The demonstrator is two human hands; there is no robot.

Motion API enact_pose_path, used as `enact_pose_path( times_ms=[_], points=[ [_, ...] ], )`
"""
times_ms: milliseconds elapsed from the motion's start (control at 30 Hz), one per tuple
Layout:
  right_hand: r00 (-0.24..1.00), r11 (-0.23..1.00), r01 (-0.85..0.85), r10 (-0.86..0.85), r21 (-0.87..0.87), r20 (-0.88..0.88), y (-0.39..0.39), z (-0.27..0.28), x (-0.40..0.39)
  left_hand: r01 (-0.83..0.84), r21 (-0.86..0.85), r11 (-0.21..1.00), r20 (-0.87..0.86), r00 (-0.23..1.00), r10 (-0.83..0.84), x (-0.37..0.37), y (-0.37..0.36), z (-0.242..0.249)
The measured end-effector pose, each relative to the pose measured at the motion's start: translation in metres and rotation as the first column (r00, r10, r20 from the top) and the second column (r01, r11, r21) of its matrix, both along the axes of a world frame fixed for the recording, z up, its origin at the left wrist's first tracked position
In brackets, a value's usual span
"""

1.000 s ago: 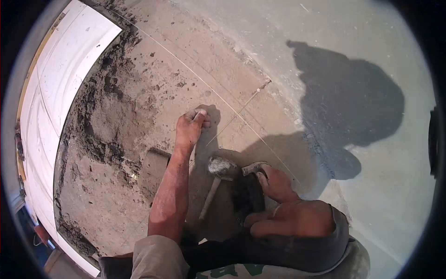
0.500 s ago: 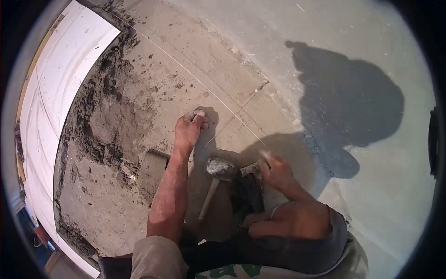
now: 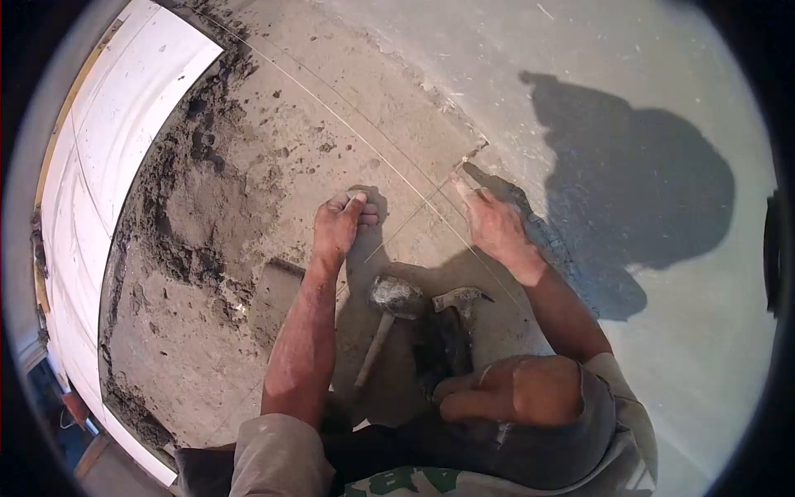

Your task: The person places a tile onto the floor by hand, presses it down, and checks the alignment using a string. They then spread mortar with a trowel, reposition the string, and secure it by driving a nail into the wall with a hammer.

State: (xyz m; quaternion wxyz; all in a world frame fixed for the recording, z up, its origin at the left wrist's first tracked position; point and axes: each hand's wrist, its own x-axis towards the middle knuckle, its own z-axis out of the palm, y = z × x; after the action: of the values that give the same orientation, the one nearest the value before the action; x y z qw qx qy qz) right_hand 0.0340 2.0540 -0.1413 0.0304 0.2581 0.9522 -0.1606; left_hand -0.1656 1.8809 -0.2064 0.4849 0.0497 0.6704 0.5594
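My left hand (image 3: 344,222) is closed over the sandy ground, thumb pressed to the curled fingers; whatever is in it is too small to make out. To its right, my right hand (image 3: 494,224) reaches forward with the index finger stretched out. That fingertip is at the upper end of a thin straight line (image 3: 399,229), which crosses under a taut pale string (image 3: 364,147). Below the hands lie a club hammer (image 3: 396,298) with a pale handle and a second hammer (image 3: 460,296) with a pointed head.
Dark, crumbly soil or mortar (image 3: 186,207) runs along a curved white panel (image 3: 132,91) on the left. A smooth grey slab (image 3: 662,348) lies on the right, with a head-shaped shadow across it. My bent knee (image 3: 530,389) is at the bottom.
My right hand has moved up and away from beside the pointed hammer to the far end of the crossing line, leaving the hammer head uncovered. My left hand has barely moved.
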Motion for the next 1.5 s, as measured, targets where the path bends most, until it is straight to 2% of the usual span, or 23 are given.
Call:
enact_pose_path(
  times_ms=[233, 300, 433, 500, 633, 700, 800, 933, 1033, 1100, 1200, 1233, 1500],
  points=[
    [1.000, 0.998, -0.008, 0.007, -0.063, -0.003, -0.002, 0.004, -0.003, -0.004, -0.018, 1.000, 0.025, 1.000, 0.004, -0.001, 0.001, 0.005],
    [0.998, 0.997, 0.015, -0.011, -0.076, 0.054, -0.003, 0.007, -0.005, 0.020, -0.013, 1.000, 0.026, 0.999, -0.020, -0.002, 0.000, 0.001],
    [1.000, 0.999, -0.028, 0.028, -0.017, -0.003, -0.001, -0.009, 0.001, 0.013, 0.008, 1.000, 0.030, 0.999, -0.013, -0.002, 0.000, 0.002],
    [0.996, 0.999, -0.007, 0.012, -0.054, 0.089, -0.001, -0.010, 0.001, -0.011, 0.023, 1.000, 0.046, 0.999, 0.010, -0.002, 0.000, 0.001],
    [0.997, 0.998, 0.010, -0.005, -0.064, 0.076, -0.006, 0.002, -0.006, -0.020, 0.027, 0.999, 0.058, 0.998, 0.019, -0.002, 0.000, -0.001],
    [0.996, 0.994, 0.026, -0.017, -0.109, 0.085, -0.006, 0.002, -0.005, 0.001, -0.008, 1.000, 0.009, 1.000, -0.001, -0.002, 0.001, 0.005],
    [0.998, 0.998, 0.020, -0.016, -0.062, 0.062, -0.006, -0.006, -0.003, 0.010, 0.012, 1.000, 0.005, 1.000, -0.010, -0.002, 0.000, 0.001],
    [0.995, 0.996, 0.057, -0.051, -0.073, 0.086, -0.011, 0.014, -0.007, 0.024, -0.009, 1.000, -0.015, 1.000, -0.024, -0.003, 0.000, 0.004],
    [0.998, 0.998, 0.062, -0.061, -0.034, 0.030, -0.010, 0.006, -0.003, 0.022, -0.013, 1.000, 0.009, 1.000, -0.022, -0.003, 0.001, 0.006],
    [0.998, 0.996, 0.042, -0.045, -0.077, -0.036, -0.009, 0.002, -0.002, 0.012, -0.006, 1.000, 0.018, 1.000, -0.012, -0.003, 0.001, 0.007],
    [0.998, 0.997, 0.055, -0.054, -0.054, 0.018, -0.008, -0.005, -0.001, 0.013, 0.000, 1.000, 0.014, 1.000, -0.013, -0.003, 0.001, 0.005],
    [1.000, 1.000, 0.023, -0.023, 0.016, -0.012, -0.008, -0.007, -0.003, 0.013, 0.006, 1.000, 0.020, 1.000, -0.013, -0.004, 0.001, 0.005],
    [0.999, 0.998, 0.033, -0.031, -0.060, 0.022, -0.007, -0.007, 0.001, 0.014, -0.004, 1.000, 0.008, 1.000, -0.014, -0.004, 0.000, 0.005]
  ],
)
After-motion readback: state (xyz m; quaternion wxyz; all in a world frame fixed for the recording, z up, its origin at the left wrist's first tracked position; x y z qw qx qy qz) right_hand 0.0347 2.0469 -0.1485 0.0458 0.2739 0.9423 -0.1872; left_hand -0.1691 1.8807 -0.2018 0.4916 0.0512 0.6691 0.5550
